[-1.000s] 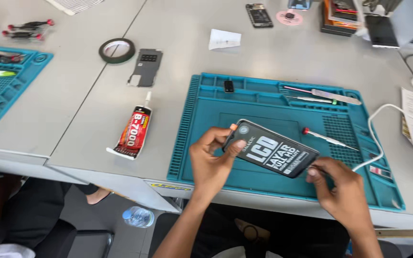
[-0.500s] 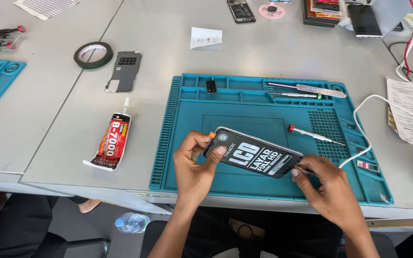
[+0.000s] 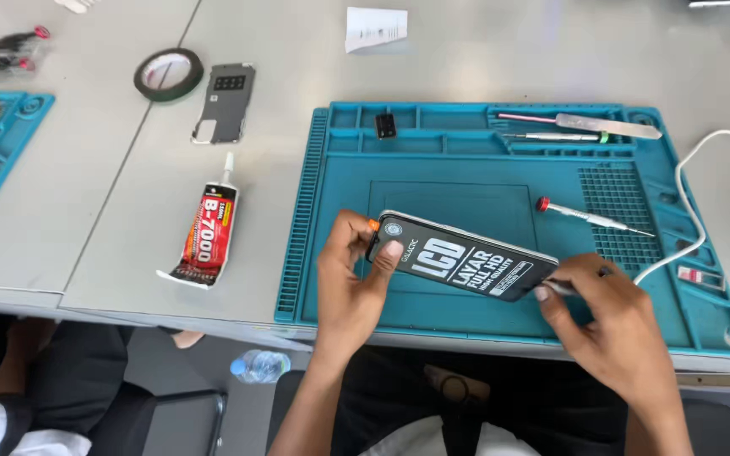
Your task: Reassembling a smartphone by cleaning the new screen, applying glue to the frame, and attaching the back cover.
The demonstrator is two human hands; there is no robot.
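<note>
Both hands (image 3: 356, 283) have brought the phone screen (image 3: 462, 266) slightly nearer.

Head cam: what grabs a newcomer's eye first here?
First, the black phone screen panel with bold white print, held over the teal work mat by the left hand at one end and the right hand at the other, which also pinches a thin tool. Next, the red and black glue tube lying on the grey table left of the mat.

Left hand (image 3: 350, 291), right hand (image 3: 614, 325): bare, no rings, no sleeves on forearms; dark trousers, white shirt hem.
</note>
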